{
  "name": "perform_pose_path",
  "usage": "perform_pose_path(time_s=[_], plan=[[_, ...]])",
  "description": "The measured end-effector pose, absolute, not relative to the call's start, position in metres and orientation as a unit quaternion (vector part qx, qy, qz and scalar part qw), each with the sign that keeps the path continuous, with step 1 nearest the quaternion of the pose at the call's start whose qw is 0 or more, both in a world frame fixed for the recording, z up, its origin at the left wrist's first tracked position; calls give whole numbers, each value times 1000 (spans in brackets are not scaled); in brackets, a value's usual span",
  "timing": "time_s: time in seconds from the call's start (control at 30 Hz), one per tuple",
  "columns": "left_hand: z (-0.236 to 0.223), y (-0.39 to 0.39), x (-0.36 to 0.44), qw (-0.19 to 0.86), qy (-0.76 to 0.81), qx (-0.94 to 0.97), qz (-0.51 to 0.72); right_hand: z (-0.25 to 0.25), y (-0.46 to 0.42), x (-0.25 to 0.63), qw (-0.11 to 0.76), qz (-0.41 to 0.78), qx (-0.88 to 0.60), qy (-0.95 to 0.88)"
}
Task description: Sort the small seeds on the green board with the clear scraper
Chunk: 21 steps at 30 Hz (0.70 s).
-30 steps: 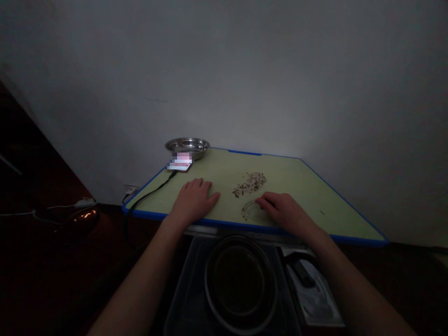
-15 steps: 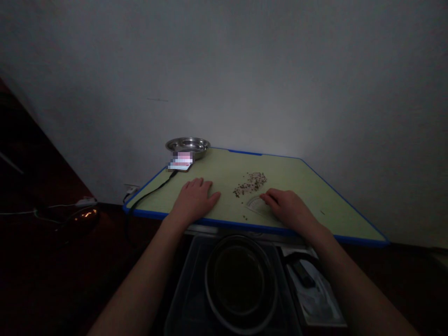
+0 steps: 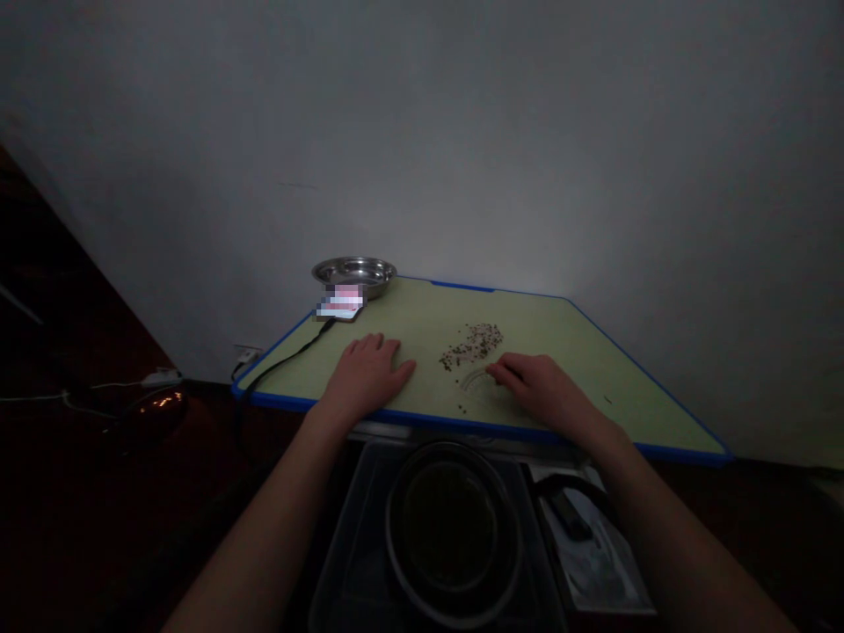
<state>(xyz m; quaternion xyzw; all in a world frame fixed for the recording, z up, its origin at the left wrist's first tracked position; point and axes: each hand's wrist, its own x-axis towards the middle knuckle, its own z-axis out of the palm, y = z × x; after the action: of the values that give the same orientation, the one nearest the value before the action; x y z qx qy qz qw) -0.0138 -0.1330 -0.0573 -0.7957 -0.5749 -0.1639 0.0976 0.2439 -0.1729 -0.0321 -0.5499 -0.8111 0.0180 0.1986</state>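
My left hand (image 3: 366,371) lies flat on the pale green tabletop (image 3: 422,308), fingers spread, holding nothing. My right hand (image 3: 527,378) pinches the edge of a clear protractor (image 3: 478,384) between thumb and fingers. The protractor is held close to the tabletop, its curved edge toward a loose heap of small dark and light grains (image 3: 473,345), apart from it. A few stray grains (image 3: 462,410) lie near the front edge, beside the protractor. Part of the protractor is hidden by my right hand.
A steel basin (image 3: 354,274) stands at the back left, behind a lit phone (image 3: 340,304) with a black cable (image 3: 283,362). Below the table's front edge, a round dark container (image 3: 454,532) rests on a clear plastic box. A grey wall rises behind.
The protractor has turned or tilted slightly in my right hand, and the fingertips have shifted a little to the left. My left hand and the grain heap have stayed in place.
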Motion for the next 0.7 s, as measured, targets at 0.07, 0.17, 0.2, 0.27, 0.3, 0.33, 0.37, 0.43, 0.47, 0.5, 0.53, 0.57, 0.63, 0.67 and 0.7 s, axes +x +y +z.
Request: perform_pose_path(time_s=[0.07, 0.17, 0.2, 0.27, 0.3, 0.33, 0.37, 0.43, 0.47, 0.5, 0.53, 0.57, 0.63, 0.67, 0.7], plan=[[-57, -133, -14, 93, -573, -797, -165, -30, -174, 240, 201, 29, -538, -818], [-57, -133, -14, 93, -572, -798, -167, -28, -175, 237, 203, 28, -529, -823], [-58, -133, -14, 94, -571, -798, -168, -29, -175, 237, 201, 27, -526, -826], [-58, -133, -14, 94, -571, -797, -171, -29, -175, 238, 198, 28, -520, -831], [-58, -133, -14, 94, -571, -797, -172, -29, -175, 239, 197, 31, -517, -832], [-58, -133, -14, 94, -571, -797, -172, -30, -175, 240, 196, 35, -515, -834], [-58, -133, -14, 94, -571, -797, -173, -30, -175, 240, 195, 37, -514, -835], [-58, -133, -14, 95, -570, -798, -171, -30, -175, 240, 191, 40, -514, -835], [-57, -133, -14, 95, -571, -798, -169, -30, -175, 240, 189, 40, -513, -836], [-57, -133, -14, 94, -572, -798, -166, -30, -174, 240, 187, 39, -513, -837], [-58, -133, -13, 94, -573, -797, -164, -30, -174, 241, 186, 37, -514, -837], [-58, -132, -13, 93, -574, -797, -162, -30, -174, 242, 184, 34, -516, -836], [-58, -133, -13, 97, -575, -796, -162, -29, -173, 245, 182, 28, -523, -832], [-58, -133, -13, 99, -575, -796, -163, -29, -173, 247, 184, 25, -529, -828], [-58, -133, -13, 101, -574, -796, -165, -28, -173, 249, 186, 23, -534, -824]])
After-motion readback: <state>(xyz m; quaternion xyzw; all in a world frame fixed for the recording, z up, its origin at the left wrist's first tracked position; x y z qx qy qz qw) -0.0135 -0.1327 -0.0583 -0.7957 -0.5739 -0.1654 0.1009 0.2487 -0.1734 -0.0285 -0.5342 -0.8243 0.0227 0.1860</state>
